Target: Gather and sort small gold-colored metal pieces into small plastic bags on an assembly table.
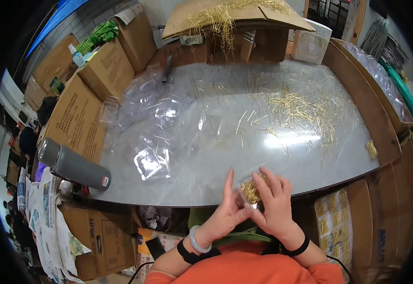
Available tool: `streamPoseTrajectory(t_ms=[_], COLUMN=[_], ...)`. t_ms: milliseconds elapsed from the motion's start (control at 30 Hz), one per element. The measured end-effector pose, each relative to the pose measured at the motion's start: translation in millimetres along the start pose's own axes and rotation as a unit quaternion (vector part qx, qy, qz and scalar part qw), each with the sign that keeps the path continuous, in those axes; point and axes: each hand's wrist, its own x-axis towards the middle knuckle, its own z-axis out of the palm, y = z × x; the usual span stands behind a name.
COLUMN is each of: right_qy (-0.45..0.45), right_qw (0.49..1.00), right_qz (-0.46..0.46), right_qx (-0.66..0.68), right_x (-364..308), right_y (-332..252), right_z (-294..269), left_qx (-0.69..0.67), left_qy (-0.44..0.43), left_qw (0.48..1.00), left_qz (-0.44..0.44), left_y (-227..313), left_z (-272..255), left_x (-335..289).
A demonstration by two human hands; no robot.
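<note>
Close to the table's front edge, a small clear plastic box filled with thin gold wire pins is held between my two hands. My left hand grips its left side, with the index finger raised and the thumb near the box's lower edge. The fingers of my right hand curl over the box from the right and cover part of it. Beyond my hands, a loose heap of the same gold wire pins spreads over the right half of the grey table.
Clear plastic boxes lie on the table's left side. A grey flask leans at the left edge. A cardboard box topped with gold wire stands at the back beside a white fan. A gold bundle lies far right.
</note>
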Motion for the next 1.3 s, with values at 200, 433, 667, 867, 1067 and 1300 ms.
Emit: streamPoseTrajectory(t_ms=[200,433,667,867,1067,1300], right_qy=[-0.025,-0.002,0.025,0.048,0.029,-0.003], right_qw=[0.979,0.913,0.949,0.977,0.957,0.967], right_qz=[0.004,0.202,0.172,0.124,0.196,0.214], right_qx=[0.204,0.353,0.262,0.169,0.21,0.136], right_x=[-43.9,-77.8,-76.5,-64.4,-58.3,-48.7], right_y=[-10.0,-4.4,-10.3,-15.4,-3.8,-3.8], right_z=[1.2,-1.4,-3.0,-3.0,-3.0,-15.2], left_qx=[-0.158,-0.199,-0.192,-0.174,-0.137,-0.194], left_qy=[-0.003,0.0,0.003,0.023,0.027,-0.005], left_qw=[0.982,0.972,0.973,0.973,0.979,0.972], left_qz=[-0.102,-0.126,-0.13,-0.152,-0.147,-0.133], left_y=[3.5,-13.9,-18.7,-21.4,-17.6,-20.3], left_z=[4.0,-1.5,8.3,16.3,25.4,25.8], left_x=[-34.3,-59.8,-57.6,-52.0,-44.5,-29.3])
